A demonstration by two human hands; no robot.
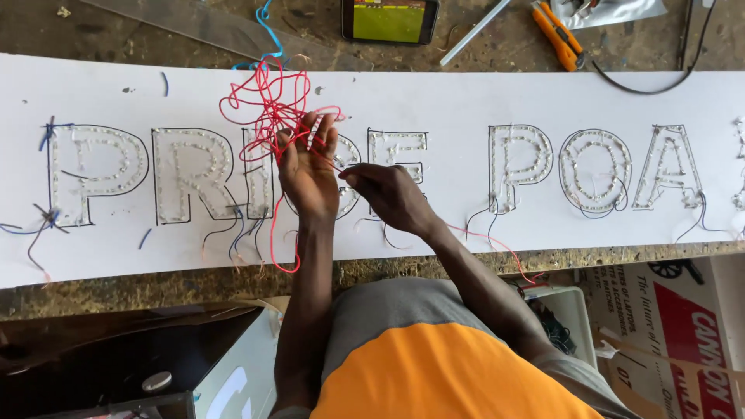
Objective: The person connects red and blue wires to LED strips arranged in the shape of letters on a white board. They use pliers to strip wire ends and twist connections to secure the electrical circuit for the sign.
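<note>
A long white sign board point(458, 97) lies across the workbench, with letter outlines filled with rows of small clear bulbs. My left hand point(307, 167) is raised over the middle letters and grips a tangled bundle of thin red wire point(268, 105) that loops above my fingers and hangs down toward the board's near edge. My right hand point(386, 194) is just right of it, fingers pinched on a strand of the same red wire. Dark and blue wire ends point(233, 233) stick out below the letters.
A phone point(390, 19) with a lit green screen lies beyond the board. Orange-handled pliers point(560, 35), a metal rod point(473, 22) and a black cable point(660, 85) sit at the far right. A cardboard box point(675, 326) stands below right, a dark case point(116, 357) below left.
</note>
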